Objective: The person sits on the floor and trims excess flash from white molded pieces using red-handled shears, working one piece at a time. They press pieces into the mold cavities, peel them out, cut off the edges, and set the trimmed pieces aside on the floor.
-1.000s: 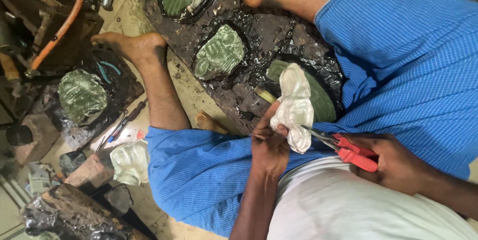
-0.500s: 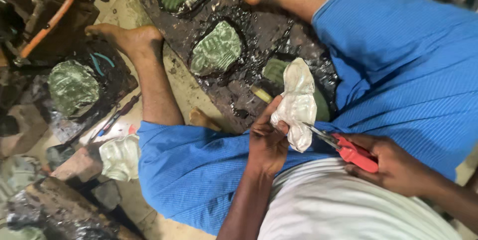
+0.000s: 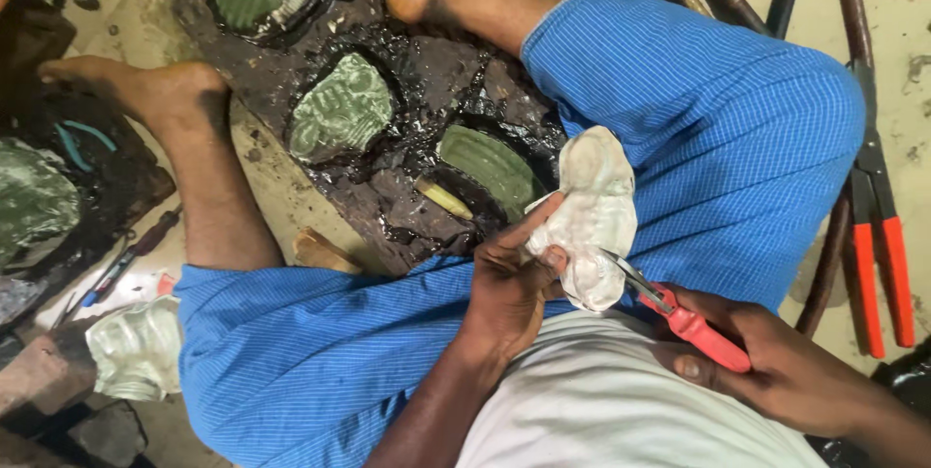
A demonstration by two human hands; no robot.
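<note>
My left hand (image 3: 511,284) grips a thin, embossed silvery-white metal sheet (image 3: 590,216) over my lap, thumb and fingers pinching its lower left edge. My right hand (image 3: 776,366) holds red-handled snips (image 3: 679,313), whose blades touch the lower right edge of the sheet. I sit cross-legged in blue checked cloth (image 3: 320,361) and a white shirt (image 3: 611,400), with both bare feet on the floor.
A dark pitch-covered board (image 3: 407,138) in front holds several greenish embossed metal pieces (image 3: 339,104). Another silvery embossed sheet (image 3: 136,347) lies at the lower left. Large red-handled cutters (image 3: 878,255) lie on the floor at the right. Tools and scrap clutter the left edge.
The view has shifted right and closer, bringing the large cutters at the right into sight. The sheet and snips stay together in my hands, with the sheet turned slightly.
</note>
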